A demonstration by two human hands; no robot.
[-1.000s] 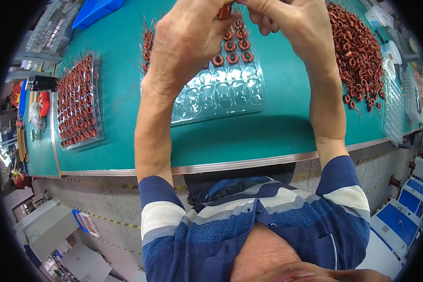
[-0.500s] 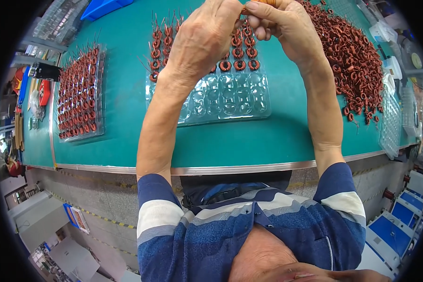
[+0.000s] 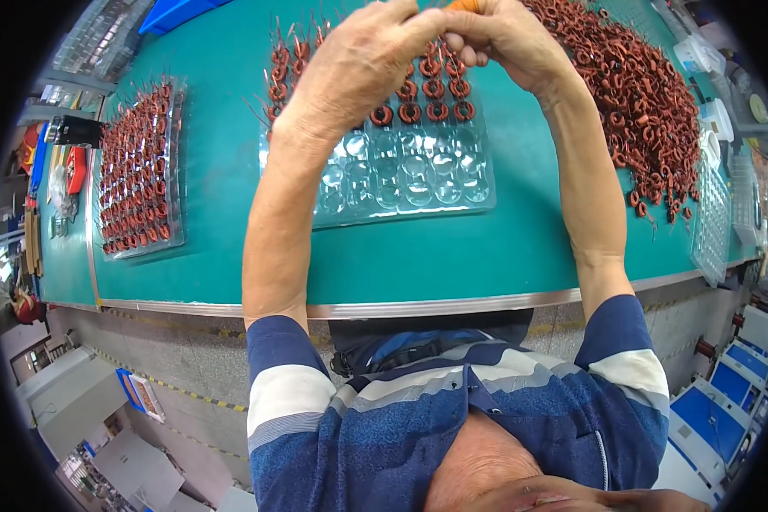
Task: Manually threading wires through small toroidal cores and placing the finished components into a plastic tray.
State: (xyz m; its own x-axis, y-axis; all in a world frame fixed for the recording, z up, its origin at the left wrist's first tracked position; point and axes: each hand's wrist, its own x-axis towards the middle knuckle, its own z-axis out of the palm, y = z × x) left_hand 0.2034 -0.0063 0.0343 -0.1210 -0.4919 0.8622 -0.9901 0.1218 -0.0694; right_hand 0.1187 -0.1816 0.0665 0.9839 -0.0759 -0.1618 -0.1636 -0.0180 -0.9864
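Both hands meet at the top edge of the view, above a clear plastic tray (image 3: 333,220). My left hand (image 3: 369,58) is closed, its fingers pinched toward the right hand's fingertips. My right hand (image 3: 520,44) is closed too, thumb and fingers pressed together. Something orange (image 3: 463,6) shows at the right fingers, cut off by the picture's edge; whatever the hands pinch is hidden. Copper-wound ring coils (image 3: 436,112) with upright wire ends fill the tray's far rows, partly behind my left hand and forearm. The near rows of round pockets (image 3: 416,165) hold no coils.
At the left stands another clear tray (image 3: 181,183) full of coils. A big heap of loose coils (image 3: 653,119) lies on the right, beside stacked clear trays (image 3: 710,226). A blue bin (image 3: 179,12) sits at the far left. The green table's metal edge (image 3: 452,305) runs in front of me.
Both hands have shifted slightly, and the left fingers now cover more of the spot where the fingertips meet. The view has moved a little; the coils in the tray look the same.
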